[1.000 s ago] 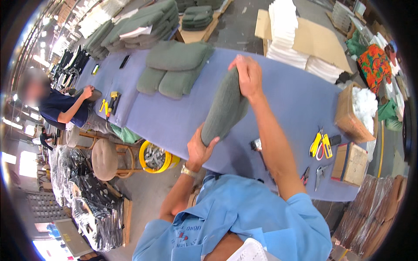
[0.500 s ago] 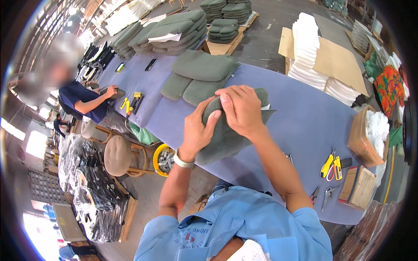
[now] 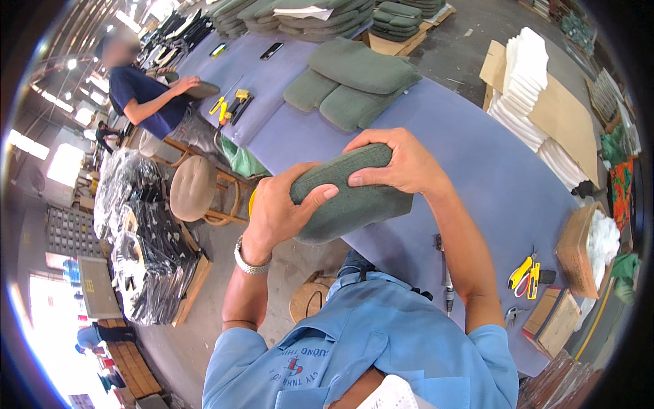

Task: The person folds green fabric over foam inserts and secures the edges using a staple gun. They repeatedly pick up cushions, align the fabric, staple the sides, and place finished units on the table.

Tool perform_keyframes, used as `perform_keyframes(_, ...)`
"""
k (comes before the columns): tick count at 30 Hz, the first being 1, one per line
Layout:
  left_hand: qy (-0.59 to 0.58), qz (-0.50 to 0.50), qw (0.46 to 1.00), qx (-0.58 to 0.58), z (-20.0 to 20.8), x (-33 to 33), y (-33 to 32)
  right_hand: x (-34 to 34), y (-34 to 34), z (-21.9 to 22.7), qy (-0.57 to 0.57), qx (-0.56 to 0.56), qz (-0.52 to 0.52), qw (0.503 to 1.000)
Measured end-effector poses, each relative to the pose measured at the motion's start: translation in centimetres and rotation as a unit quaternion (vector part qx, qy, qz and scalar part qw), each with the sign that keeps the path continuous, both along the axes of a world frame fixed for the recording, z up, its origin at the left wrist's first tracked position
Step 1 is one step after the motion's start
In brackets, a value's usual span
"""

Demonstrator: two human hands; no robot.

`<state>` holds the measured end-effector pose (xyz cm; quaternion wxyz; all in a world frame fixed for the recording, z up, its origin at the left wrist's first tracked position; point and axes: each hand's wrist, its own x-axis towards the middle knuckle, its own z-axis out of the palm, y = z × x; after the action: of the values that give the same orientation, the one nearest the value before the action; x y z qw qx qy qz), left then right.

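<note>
A dark green fabric cushion [image 3: 357, 198] is held up in front of me, over the near edge of the table, its rounded long side facing up. My left hand [image 3: 281, 210] grips its left end, thumb pressed on the near face. Around the right end of the top edge wraps my right hand [image 3: 407, 162], thumb on the near face and fingers behind, where they are hidden. Beyond my hands, a few similar green cushion pieces [image 3: 361, 71] lie overlapped on the blue-grey table [image 3: 470, 150].
To the right lie yellow-handled pliers and cutters [image 3: 523, 276], beside a box of white stuffing [image 3: 579, 249]. An air tool [image 3: 447, 279] rests near my right arm. A co-worker [image 3: 146, 95] handles a cushion at far left. A round-seated stool [image 3: 193, 189] and plastic-wrapped goods [image 3: 146, 245] stand left.
The cushion has turned, its rounded edge now showing smooth between my hands. My right hand has shifted right along it, and the hands are farther apart. The view has shifted.
</note>
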<state>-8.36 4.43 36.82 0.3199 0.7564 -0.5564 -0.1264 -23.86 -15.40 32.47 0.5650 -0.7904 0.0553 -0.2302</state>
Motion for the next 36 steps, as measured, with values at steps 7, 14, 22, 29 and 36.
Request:
perform_keyframes(7,-0.109,-0.036,0.992,0.046,1.2,2.9,1.5,4.7,4.7,-3.0,-0.240,-0.147,-0.127,0.951)
perform_keyframes(14,-0.057,-0.050,0.995,0.068,1.6,5.3,2.8,4.7,6.1,-6.1,-0.172,0.066,-0.143,0.972)
perform_keyframes(22,-0.072,-0.008,0.997,0.020,0.8,5.7,3.1,6.3,9.9,-7.0,-0.109,0.016,-0.110,0.988)
perform_keyframes(29,-0.153,-0.047,0.986,0.038,0.6,8.5,0.8,6.4,7.8,-8.1,-0.132,0.143,-0.093,0.976)
perform_keyframes(36,-0.094,-0.095,0.991,-0.004,-0.6,12.6,-1.1,9.6,6.8,-7.6,-0.126,0.152,-0.135,0.971)
